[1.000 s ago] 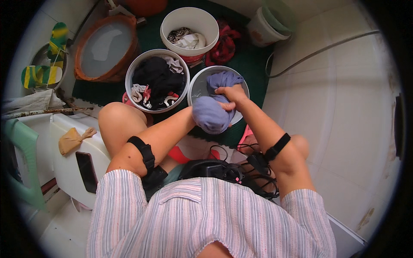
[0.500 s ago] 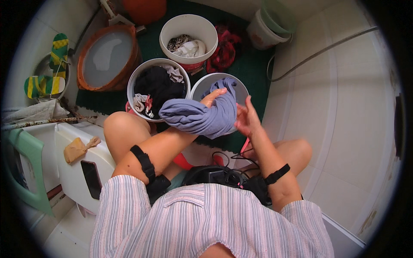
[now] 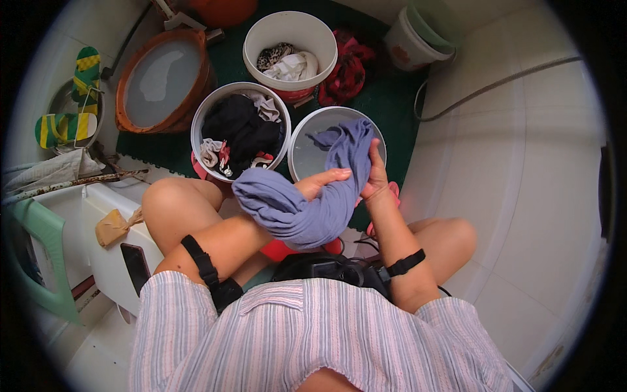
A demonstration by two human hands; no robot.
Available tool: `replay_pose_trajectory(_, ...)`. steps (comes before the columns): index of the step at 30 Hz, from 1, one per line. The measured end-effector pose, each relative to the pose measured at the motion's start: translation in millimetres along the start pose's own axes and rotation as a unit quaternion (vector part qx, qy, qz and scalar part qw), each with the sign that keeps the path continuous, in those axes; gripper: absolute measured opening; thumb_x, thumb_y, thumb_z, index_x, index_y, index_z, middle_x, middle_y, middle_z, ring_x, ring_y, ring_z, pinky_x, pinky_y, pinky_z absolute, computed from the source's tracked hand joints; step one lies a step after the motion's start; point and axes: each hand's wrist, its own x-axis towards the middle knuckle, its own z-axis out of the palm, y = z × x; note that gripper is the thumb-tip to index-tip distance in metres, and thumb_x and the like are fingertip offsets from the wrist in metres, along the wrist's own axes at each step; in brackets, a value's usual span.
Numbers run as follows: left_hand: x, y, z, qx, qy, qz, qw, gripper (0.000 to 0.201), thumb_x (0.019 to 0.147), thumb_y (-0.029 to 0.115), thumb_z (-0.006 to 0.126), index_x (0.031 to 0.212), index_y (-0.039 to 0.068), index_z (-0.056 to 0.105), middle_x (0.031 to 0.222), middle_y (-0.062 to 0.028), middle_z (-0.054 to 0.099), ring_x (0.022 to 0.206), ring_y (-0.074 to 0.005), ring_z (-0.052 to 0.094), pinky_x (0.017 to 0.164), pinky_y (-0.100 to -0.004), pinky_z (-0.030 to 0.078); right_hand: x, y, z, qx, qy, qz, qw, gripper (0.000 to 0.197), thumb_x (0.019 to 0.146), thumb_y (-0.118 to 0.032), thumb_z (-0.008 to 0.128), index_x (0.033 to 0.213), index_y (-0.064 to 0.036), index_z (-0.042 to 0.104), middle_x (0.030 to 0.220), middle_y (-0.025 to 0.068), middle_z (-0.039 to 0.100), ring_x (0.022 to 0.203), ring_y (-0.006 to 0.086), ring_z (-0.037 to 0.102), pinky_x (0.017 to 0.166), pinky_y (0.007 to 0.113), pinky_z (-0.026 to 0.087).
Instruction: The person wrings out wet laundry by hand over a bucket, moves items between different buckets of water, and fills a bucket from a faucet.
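A blue-purple cloth garment (image 3: 307,212), bunched and twisted, lies looped over my left forearm. Its far end trails into a white bucket (image 3: 382,147) that holds cloudy water. My left hand (image 3: 321,181) is closed on the garment, with the thumb showing on top and most fingers hidden under the fabric. My right hand (image 3: 376,174) grips the hanging stretch from the right side, thumb up, at the near rim of that bucket. To the left, a second white bucket (image 3: 197,121) is filled with black and light-coloured clothes (image 3: 238,127).
Behind stands another white bucket (image 3: 290,23) with white and spotted cloth, beside a red-and-black cloth (image 3: 349,68). A brown tub (image 3: 202,78) of greyish water is at far left. Stacked buckets (image 3: 411,49), a hose (image 3: 496,85), a phone (image 3: 135,268) and slippers (image 3: 62,130) are around.
Both hands have drawn the garment nearer to me, and its loop hangs lower over my left forearm. My right hand, with fingers spread before, now grips the cloth.
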Motion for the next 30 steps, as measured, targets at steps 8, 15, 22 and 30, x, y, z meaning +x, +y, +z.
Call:
replay_pose_trajectory(8, 37, 10, 1, 0.349, -0.025, 0.094, 0.932, 0.038, 0.070, 0.032, 0.057, 0.093, 0.002, 0.052, 0.080, -0.0028, 0.054, 0.070, -0.0105, 0.051, 0.065, -0.0228, 0.040, 11, -33, 20, -0.330, 0.126, 0.052, 0.934, 0.039, 0.063, -0.011, 0.060, 0.095, 0.0039, 0.045, 0.083, 0.0128, 0.053, 0.066, 0.0207, 0.055, 0.058, 0.030, 0.047)
replay_pose_trajectory(15, 72, 4, -13, 0.666, 0.073, 0.232, 0.705, 0.042, 0.059, 0.034, 0.058, 0.084, 0.000, 0.054, 0.082, -0.0153, 0.054, 0.084, -0.0231, 0.048, 0.073, -0.0289, 0.036, 22, -39, 32, -0.652, 0.204, -0.015, 0.730, 0.046, 0.055, -0.017, 0.063, 0.090, 0.0077, 0.047, 0.085, 0.0169, 0.053, 0.070, 0.0258, 0.054, 0.063, 0.030, 0.044)
replay_pose_trajectory(22, 79, 12, -4, 0.746, 0.116, 0.232, 0.613, 0.036, 0.063, 0.029, 0.057, 0.083, 0.000, 0.052, 0.079, -0.0129, 0.054, 0.082, -0.0208, 0.050, 0.071, -0.0285, 0.039, 36, -34, 37, -0.774, 0.307, -0.012, 0.554, 0.054, 0.052, -0.026, 0.064, 0.089, 0.0100, 0.049, 0.091, 0.0237, 0.051, 0.079, 0.0294, 0.054, 0.069, 0.031, 0.042)
replay_pose_trajectory(30, 93, 18, -14, 0.175, 0.066, 0.226, 0.956, 0.031, 0.067, 0.018, 0.059, 0.090, 0.000, 0.049, 0.079, -0.0084, 0.055, 0.074, -0.0180, 0.053, 0.066, -0.0284, 0.043, 25, -56, 9, -0.518, 0.245, 0.157, 0.805, 0.066, 0.065, -0.045, 0.053, 0.106, 0.0056, 0.039, 0.096, 0.0152, 0.050, 0.087, 0.0224, 0.050, 0.073, 0.031, 0.040)
